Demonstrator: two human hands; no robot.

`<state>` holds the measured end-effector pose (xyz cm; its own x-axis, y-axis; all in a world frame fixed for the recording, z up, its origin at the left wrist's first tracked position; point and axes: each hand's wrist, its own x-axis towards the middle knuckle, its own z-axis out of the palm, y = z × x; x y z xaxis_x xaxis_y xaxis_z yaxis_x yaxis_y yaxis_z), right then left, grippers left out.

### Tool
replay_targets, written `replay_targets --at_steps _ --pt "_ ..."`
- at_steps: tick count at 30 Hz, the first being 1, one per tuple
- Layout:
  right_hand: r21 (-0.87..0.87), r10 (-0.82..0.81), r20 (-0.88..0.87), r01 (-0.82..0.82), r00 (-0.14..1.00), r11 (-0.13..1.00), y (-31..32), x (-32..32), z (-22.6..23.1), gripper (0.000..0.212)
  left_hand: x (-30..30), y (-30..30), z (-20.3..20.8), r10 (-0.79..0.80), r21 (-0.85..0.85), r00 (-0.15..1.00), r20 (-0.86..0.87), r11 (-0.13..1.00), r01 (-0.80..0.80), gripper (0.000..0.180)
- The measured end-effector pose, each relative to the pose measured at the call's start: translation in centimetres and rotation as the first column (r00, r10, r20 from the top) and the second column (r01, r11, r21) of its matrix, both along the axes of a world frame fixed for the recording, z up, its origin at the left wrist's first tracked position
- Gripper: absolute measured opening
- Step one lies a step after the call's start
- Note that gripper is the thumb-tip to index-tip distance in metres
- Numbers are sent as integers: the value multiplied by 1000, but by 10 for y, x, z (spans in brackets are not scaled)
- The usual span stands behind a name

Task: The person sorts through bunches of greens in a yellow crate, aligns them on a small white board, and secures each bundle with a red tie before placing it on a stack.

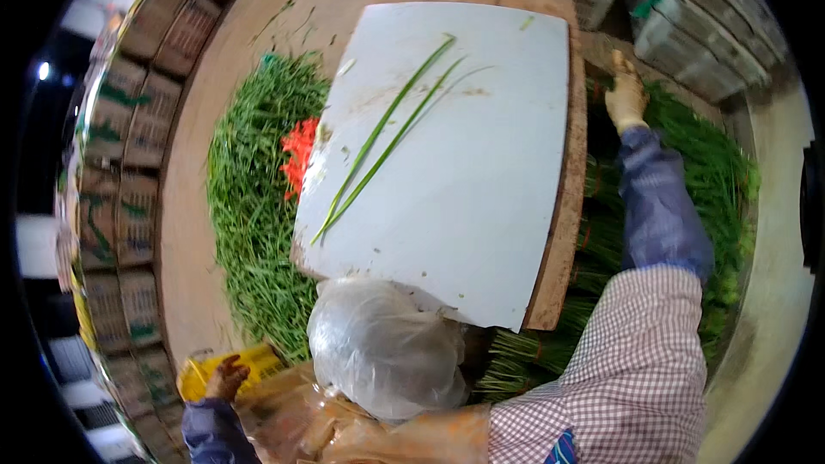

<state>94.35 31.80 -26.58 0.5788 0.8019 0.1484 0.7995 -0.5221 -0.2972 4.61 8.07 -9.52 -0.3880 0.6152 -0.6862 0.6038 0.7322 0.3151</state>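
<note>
My right hand (627,96) reaches far out at the right, over bundles of long green stalks (696,146). It looks pale, perhaps gloved, with a finger stretched out; nothing shows in it. Low at the left, my left hand (228,378) hovers by a yellow plastic basket (193,375), fingers apart and dark with dirt. Between them lies a white board (481,155) on a wooden top (563,232). A few long green leaves (387,125), like scallion leaves, rest across it, with small scraps and dirt smears around.
A large heap of loose greens (258,189) lies left of the board, beside red strips (299,157). A rounded shape in clear plastic (382,348) bulges at the board's near edge. Crates stack along the left (137,215) and far right (687,43). A pale wall (773,292) bounds the right.
</note>
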Motion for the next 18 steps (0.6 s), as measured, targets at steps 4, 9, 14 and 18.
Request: replay_targets --at_steps 4,9,14,18 --pt "555 366 -79 -264 927 789 -18 -60 73 45 29 -7 -19 -53 55 996 66 997 49 61" --pt "566 932 15 -771 362 291 -29 -247 135 21 87 10 -18 -312 258 950 -7 917 303 58" --pt "146 985 63 -977 164 153 -30 -387 125 16 149 15 11 -435 479 896 88 807 345 51" --pt "-166 957 265 -971 122 170 -15 -439 111 10 175 13 39 -509 624 859 58 690 367 42"
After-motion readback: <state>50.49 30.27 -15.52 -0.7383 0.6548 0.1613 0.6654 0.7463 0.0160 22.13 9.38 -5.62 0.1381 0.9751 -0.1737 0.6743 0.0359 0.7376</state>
